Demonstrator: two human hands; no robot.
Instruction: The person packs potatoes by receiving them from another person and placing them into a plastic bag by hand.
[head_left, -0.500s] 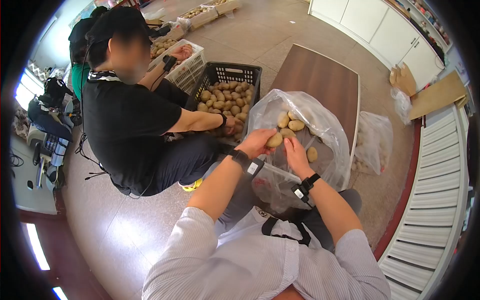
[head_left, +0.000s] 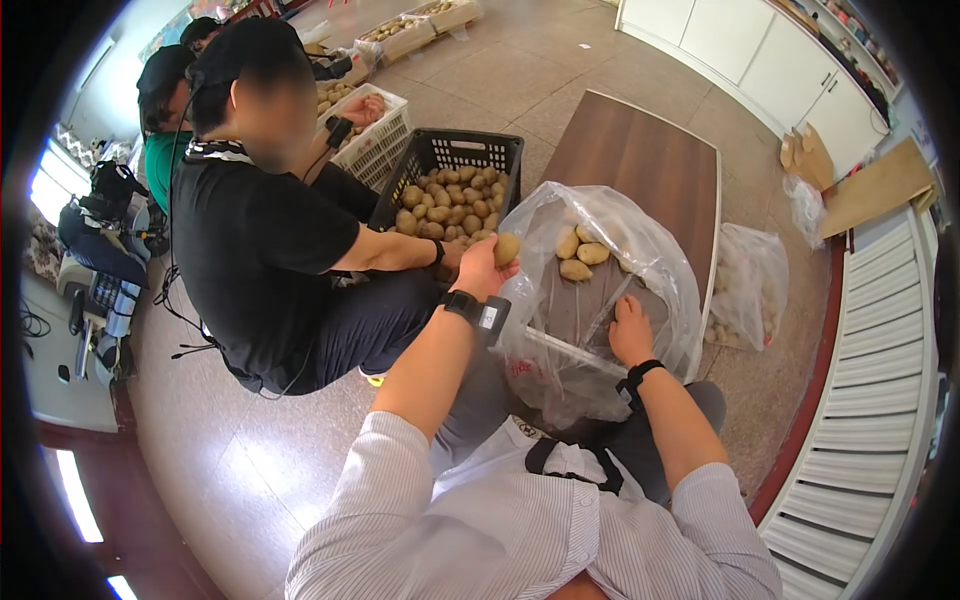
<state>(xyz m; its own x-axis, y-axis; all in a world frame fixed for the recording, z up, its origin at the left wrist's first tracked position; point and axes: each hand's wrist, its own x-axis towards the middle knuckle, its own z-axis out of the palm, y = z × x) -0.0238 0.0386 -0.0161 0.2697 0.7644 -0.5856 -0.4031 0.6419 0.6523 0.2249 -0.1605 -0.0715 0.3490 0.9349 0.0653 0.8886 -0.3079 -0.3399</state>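
My left hand (head_left: 482, 272) is closed round a potato (head_left: 507, 248) at the left rim of a clear plastic bag (head_left: 675, 265), beside the black crate (head_left: 512, 165). Inside the open bag my right hand (head_left: 630, 332) is lowered, fingers curled down over a potato that they hide. Several loose potatoes (head_left: 592, 253) lie together on the bag's bottom, beyond my right hand. The black crate holds many more potatoes.
On the left, a co-worker in black (head_left: 265, 235) crouches with one hand by the black crate. A brown board (head_left: 640, 140) lies under the bag. Behind stands a white crate (head_left: 385, 140). Another bag of potatoes (head_left: 750, 280) is at right.
My hands have parted: the left moved up and left with its potato, the right down onto a potato in the bag. The co-worker's head and arm have shifted slightly.
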